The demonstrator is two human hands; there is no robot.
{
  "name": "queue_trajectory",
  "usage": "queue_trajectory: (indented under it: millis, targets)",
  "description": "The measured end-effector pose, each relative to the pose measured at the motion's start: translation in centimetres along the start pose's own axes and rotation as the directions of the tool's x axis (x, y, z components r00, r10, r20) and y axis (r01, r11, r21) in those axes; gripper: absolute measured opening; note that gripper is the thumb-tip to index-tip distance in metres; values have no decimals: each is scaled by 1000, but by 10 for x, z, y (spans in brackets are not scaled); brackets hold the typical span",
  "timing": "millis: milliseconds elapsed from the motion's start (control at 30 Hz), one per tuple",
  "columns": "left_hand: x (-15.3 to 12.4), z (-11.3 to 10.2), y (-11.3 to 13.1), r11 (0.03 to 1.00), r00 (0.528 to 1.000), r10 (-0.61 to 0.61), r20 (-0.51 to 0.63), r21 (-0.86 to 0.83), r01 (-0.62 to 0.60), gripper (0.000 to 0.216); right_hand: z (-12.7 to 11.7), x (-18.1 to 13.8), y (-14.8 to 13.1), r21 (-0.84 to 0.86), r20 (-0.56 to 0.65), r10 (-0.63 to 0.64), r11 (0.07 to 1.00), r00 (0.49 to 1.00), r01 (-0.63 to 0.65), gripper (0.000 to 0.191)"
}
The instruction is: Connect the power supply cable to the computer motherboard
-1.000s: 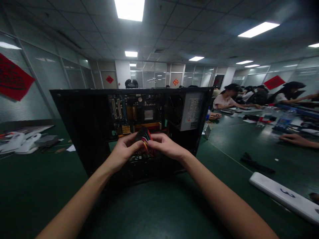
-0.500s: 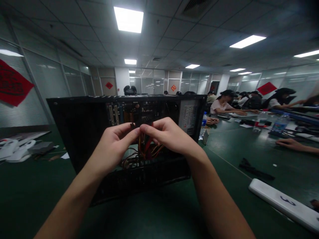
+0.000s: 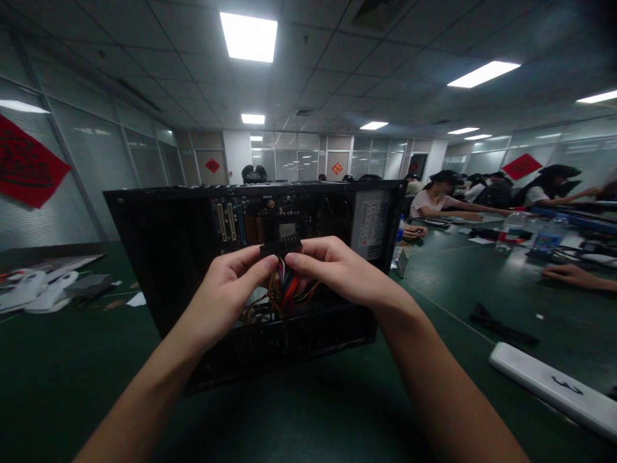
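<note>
My left hand (image 3: 225, 290) and right hand (image 3: 337, 270) both pinch the black power connector (image 3: 281, 246), its coloured wires (image 3: 284, 289) trailing into the open computer case (image 3: 159, 257).

Both hands (image 3: 284, 280) raised, fingertips pinched

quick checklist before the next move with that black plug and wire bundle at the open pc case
1. Both hands on the plug: ok. The left hand and right hand pinch the black plug between fingertips.
2. Wires free of snags: cannot tell. The coloured wires drop into the dark bottom of the case.
3. Case steady: ok. The open pc case sits flat on the green table.
4. Socket in sight: cannot tell. The board is dim and partly hidden by the plug.
5. Room beside the case: ok. The white strip and black strap lie well to the right.
</note>
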State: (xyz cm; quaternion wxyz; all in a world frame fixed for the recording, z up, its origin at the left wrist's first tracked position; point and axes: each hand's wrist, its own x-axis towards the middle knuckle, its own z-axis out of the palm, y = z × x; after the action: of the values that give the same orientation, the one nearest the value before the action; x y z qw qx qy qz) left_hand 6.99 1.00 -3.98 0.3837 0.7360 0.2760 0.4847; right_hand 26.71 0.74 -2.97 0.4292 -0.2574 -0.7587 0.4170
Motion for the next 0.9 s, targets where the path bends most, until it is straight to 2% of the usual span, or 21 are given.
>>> queue_trajectory:
  millis: [233, 333, 500, 700, 800, 900]
  targets:
    - [-1, 3, -2, 1000, 999, -17, -28, -26, 16, 38, 1, 7, 10, -42, -100, -21, 999, 995, 17, 37]
    - [-2, 3, -3, 1000, 998, -30, -49, 0, 31, 37, 5, 9, 15, -148, -143, -66, 988, 987, 45, 39]
    - [-2, 4, -4, 1000, 987, 8, -159, 30, -3, 39, 17, 9, 17, -357, -235, -153, 932, 960, 62, 39]
    - [-2, 5, -5, 998, 980, 31, -199, 65, -18, 39, 23, 6, 8, -488, -197, -240, 865, 951, 118, 37]
    - [-2, 8, -4, 997, 987, 21, -159, 82, -8, 36, 19, 4, 4, -508, -174, -220, 855, 960, 104, 34]
    - [-1, 10, -3, 998, 994, 0, -110, 59, 7, 36, 14, 3, 4, -449, -152, -174, 889, 973, 89, 32]
